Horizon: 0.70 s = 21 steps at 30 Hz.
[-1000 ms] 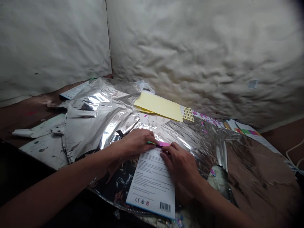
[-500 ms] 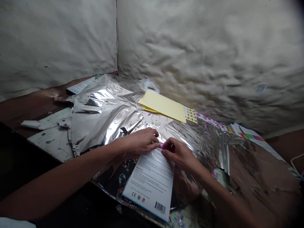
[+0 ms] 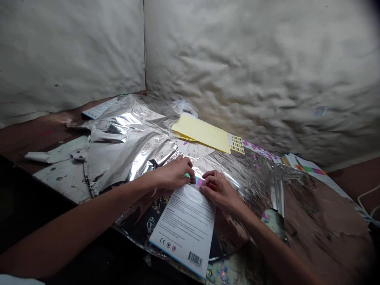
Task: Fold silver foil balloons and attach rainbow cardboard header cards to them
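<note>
A white printed card (image 3: 187,225) with small text, round symbols and a barcode lies in front of me on shiny silver film. Along its far edge runs a strip of coloured bands (image 3: 198,181), green, blue, pink and red. My left hand (image 3: 175,174) is closed, its curled fingers gripping the left end of that edge. At the right end, my right hand (image 3: 222,190) pinches the card's far corner between thumb and fingers. The undersides of the fingertips are hidden.
Crumpled silver film (image 3: 130,138) covers much of the table. Yellow sheets (image 3: 203,132) lie beyond my hands, beside a yellow sticker sheet (image 3: 237,144). Papers with coloured bands (image 3: 308,168) rest at the right. Small shiny bits (image 3: 218,273) lie near the front edge; a wrinkled wall covering (image 3: 252,71) stands behind.
My hands have drawn slightly apart, and more of the coloured strip shows between them. The card remains under my fingers.
</note>
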Motion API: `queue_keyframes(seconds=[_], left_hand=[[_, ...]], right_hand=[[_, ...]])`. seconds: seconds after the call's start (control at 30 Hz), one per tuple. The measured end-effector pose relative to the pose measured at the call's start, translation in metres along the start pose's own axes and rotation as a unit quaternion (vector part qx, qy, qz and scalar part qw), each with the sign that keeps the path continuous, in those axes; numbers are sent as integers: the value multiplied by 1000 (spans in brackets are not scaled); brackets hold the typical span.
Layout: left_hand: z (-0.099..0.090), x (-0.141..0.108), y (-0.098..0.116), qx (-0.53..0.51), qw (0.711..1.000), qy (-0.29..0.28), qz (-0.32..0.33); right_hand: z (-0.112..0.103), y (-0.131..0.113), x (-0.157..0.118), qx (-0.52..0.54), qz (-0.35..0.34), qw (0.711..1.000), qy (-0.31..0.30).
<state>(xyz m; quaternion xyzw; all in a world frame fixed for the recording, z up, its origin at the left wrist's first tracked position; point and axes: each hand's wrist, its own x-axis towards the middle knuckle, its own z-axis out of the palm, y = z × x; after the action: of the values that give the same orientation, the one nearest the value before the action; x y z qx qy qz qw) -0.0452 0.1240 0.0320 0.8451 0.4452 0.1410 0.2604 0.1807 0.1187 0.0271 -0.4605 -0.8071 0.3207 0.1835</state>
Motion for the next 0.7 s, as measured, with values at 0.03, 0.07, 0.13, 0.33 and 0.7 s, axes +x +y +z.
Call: queue_keyframes(seconds=[0.03,0.07,0.13,0.33,0.7], left_hand=[[0,0,0,8,1000,1,-3],[0,0,-1,14,1000,5,-5],[1,-1,-1,13,1000,19,-6],[4,0,-5,-196,968,126,-90],[-4,6,7,-579,803,103,-98]], right_hand=[[0,0,1,6,-4,1000,-4],[0,0,1,12,-8,1000,-6],[0,0,0,18,-16,1000,-1],[6,2,-4,75,3,995,64],[-31,-4,9,347,139,923,-90]])
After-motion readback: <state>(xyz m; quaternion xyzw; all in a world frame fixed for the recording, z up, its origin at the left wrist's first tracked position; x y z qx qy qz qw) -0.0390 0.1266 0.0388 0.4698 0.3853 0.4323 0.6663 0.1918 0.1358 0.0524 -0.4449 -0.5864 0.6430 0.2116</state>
